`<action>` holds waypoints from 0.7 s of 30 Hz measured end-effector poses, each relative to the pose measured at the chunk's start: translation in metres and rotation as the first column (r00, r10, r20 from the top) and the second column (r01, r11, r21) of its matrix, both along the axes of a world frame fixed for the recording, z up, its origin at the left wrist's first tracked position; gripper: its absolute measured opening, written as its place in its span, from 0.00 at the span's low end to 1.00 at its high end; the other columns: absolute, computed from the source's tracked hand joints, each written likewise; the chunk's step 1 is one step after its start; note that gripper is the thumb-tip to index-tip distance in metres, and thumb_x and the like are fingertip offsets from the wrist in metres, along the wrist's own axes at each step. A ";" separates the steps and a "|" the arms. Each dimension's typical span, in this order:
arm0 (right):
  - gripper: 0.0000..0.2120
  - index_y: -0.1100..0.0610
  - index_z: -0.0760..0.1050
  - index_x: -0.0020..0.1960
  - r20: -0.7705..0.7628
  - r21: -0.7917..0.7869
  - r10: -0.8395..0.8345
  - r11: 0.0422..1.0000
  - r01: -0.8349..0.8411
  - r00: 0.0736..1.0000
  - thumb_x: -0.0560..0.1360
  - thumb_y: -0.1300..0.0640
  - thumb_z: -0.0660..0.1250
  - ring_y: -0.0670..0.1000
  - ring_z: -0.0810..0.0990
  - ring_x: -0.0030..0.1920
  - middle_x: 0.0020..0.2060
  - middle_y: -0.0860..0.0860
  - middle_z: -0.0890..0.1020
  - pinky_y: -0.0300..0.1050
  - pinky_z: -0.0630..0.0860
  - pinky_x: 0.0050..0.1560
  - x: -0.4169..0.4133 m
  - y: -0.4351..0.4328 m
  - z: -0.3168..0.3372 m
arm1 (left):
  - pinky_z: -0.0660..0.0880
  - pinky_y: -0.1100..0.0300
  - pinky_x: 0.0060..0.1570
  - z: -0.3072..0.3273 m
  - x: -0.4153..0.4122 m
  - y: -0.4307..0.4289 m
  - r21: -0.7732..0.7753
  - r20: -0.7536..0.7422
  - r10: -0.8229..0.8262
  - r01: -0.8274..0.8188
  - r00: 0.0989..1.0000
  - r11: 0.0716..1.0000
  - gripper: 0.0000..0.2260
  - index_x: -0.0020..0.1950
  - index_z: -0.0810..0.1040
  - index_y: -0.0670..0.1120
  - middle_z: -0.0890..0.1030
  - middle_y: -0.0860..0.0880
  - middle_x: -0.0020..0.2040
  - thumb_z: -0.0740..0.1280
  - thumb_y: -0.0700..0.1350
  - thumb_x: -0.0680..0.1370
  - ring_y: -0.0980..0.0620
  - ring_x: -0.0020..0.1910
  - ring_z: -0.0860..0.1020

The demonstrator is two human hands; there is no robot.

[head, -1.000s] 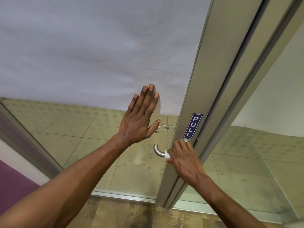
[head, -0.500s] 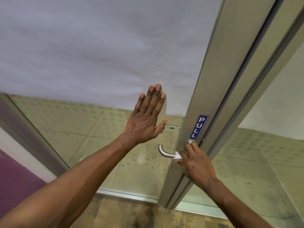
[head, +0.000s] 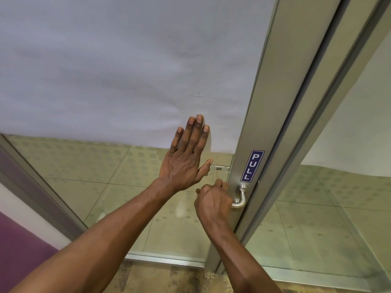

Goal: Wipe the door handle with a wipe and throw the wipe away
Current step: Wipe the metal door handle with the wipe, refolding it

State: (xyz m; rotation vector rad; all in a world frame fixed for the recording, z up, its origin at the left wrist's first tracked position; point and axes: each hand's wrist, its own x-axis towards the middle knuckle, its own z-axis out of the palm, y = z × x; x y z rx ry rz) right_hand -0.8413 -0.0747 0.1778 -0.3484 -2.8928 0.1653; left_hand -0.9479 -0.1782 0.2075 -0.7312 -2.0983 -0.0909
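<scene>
The silver lever door handle (head: 241, 198) sticks out of the metal door stile (head: 264, 98), just under a blue PULL sticker (head: 252, 166). My right hand (head: 213, 205) is closed around the lever's left part, so only the bend and base show. The wipe is hidden inside that fist. My left hand (head: 187, 161) lies flat with fingers straight against the glass door (head: 118, 187), up and left of the handle, holding nothing.
The upper glass carries a grey frosted film (head: 127, 66). Tiled floor shows through the clear lower glass. A second glass pane (head: 338, 218) stands right of the stile. A purple wall panel (head: 19, 252) and a slanted frame (head: 38, 191) are at the left.
My right hand has slid left along the lever from its base to its free end, uncovering the bend and base. The white wipe seen earlier is now covered. My left hand stays flat on the glass.
</scene>
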 end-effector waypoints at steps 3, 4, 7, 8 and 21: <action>0.09 0.55 0.84 0.54 -0.011 -0.022 -0.043 0.999 0.043 0.999 0.83 0.56 0.64 0.57 0.77 0.58 0.55 0.55 0.78 0.47 0.72 0.40 -0.005 -0.006 -0.001 | 0.36 0.44 0.92 0.001 0.001 0.001 0.001 0.003 0.002 -0.002 1.000 1.000 0.46 0.92 0.39 0.42 0.36 0.41 0.92 0.60 0.64 0.87 0.42 0.93 0.37; 0.09 0.56 0.83 0.54 -0.010 -0.018 -0.035 0.999 0.035 0.999 0.83 0.58 0.64 0.57 0.77 0.58 0.55 0.55 0.78 0.47 0.72 0.40 -0.006 -0.006 -0.001 | 0.36 0.44 0.92 0.001 0.001 0.001 -0.001 0.003 0.001 -0.001 1.000 1.000 0.46 0.92 0.39 0.42 0.36 0.41 0.92 0.61 0.64 0.87 0.41 0.93 0.37; 0.12 0.58 0.82 0.52 0.010 0.031 0.055 0.998 -0.055 0.998 0.80 0.65 0.60 0.59 0.77 0.56 0.55 0.58 0.77 0.48 0.72 0.40 -0.003 -0.004 0.002 | 0.36 0.45 0.92 0.002 0.001 0.000 -0.011 0.002 0.005 -0.005 1.000 1.000 0.46 0.92 0.40 0.42 0.36 0.40 0.92 0.61 0.64 0.87 0.42 0.93 0.36; 0.11 0.59 0.83 0.50 0.008 0.055 0.105 0.993 -0.105 0.994 0.79 0.66 0.61 0.60 0.77 0.56 0.54 0.59 0.78 0.48 0.73 0.40 0.000 -0.003 0.005 | 0.36 0.45 0.92 0.002 0.001 0.000 -0.014 0.003 0.010 -0.010 1.000 1.000 0.46 0.92 0.40 0.42 0.36 0.40 0.92 0.61 0.64 0.87 0.42 0.93 0.36; 0.28 0.61 0.80 0.67 -0.313 0.160 0.251 0.965 -0.209 0.916 0.67 0.65 0.80 0.55 0.79 0.46 0.50 0.57 0.81 0.46 0.77 0.36 0.048 0.056 -0.052 | 0.37 0.44 0.92 0.001 0.003 0.000 -0.014 0.006 0.010 -0.009 1.000 1.000 0.46 0.92 0.39 0.42 0.35 0.40 0.92 0.60 0.63 0.87 0.42 0.93 0.35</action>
